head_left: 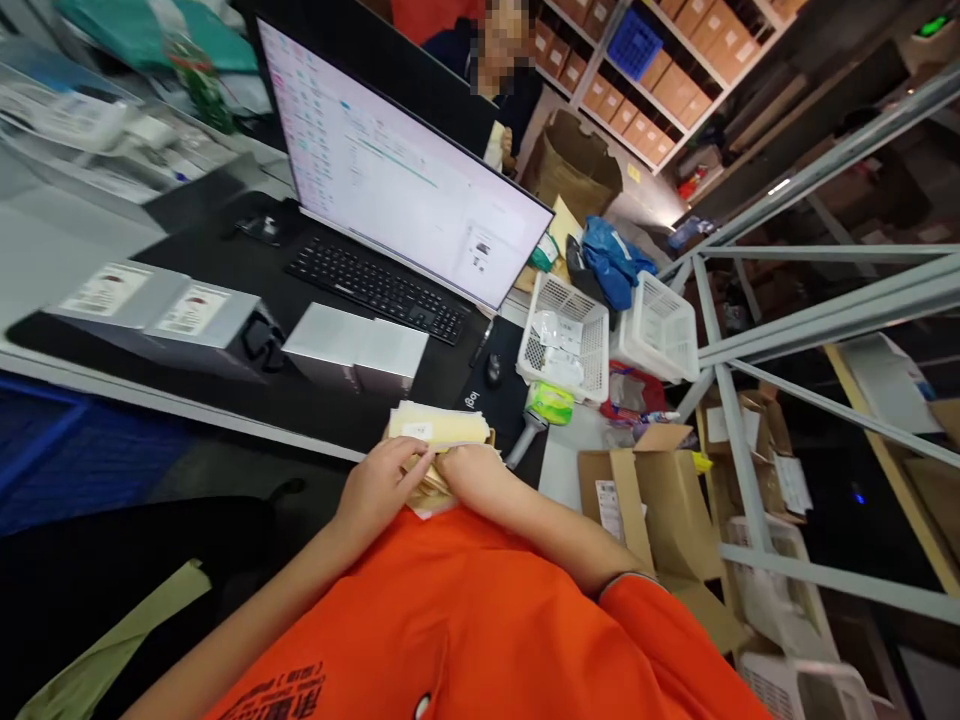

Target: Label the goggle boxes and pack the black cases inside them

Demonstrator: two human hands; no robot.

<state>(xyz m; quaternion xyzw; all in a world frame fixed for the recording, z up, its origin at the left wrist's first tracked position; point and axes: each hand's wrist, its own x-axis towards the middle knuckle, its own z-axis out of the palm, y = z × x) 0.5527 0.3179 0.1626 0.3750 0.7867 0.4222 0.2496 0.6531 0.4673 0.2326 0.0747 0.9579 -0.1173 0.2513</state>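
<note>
A stack of pale yellow paper envelopes (442, 425) lies at the desk's front edge, close against my orange shirt. A small white label shows on its top sheet. My left hand (384, 475) rests on the stack's left side, its thumb and fingers closed on the paper edge. Beside it my right hand (471, 472) is curled into a loose fist over the near edge of the envelopes. Its fingertips are hidden, so what lies under them does not show clearly. Just right of the stack lies a grey-handled tape dispenser (534, 425) with a green-yellow roll.
Silver-grey boxes (352, 345) stand on the black desk mat, before a keyboard (375, 285) and a lit monitor (405, 160). White baskets (566, 335), a mouse (493, 369) and an opened carton (645, 500) are on the right. Another person (517, 95) is behind the monitor.
</note>
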